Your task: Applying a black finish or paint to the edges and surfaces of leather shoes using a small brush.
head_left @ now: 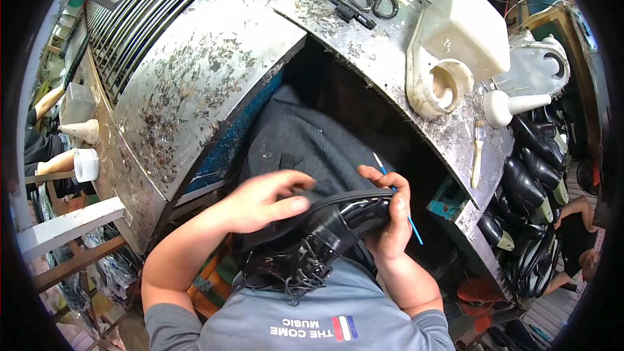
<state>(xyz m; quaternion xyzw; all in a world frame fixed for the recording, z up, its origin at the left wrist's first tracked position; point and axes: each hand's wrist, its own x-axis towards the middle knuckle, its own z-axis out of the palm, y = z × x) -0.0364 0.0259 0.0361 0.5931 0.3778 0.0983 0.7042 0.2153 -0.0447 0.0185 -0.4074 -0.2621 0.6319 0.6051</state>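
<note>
Head view: glossy black lace-up shoe [331, 229] located over the dark-clothed lap [302, 140]. Right hand [390, 221] grips the shoe's right end; slim blue pointed rod [415, 229] crosses that hand. Left hand [265, 203], thumb and fingers parted, at the shoe's far left edge; contact undetermined.

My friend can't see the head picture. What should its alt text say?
A person's right hand holds a shiny black lace-up shoe and a thin blue stick, with the left hand close beside the shoe. Around them are a stained metal bench bearing scissors and a white container, and more black shoes on the right.
</note>
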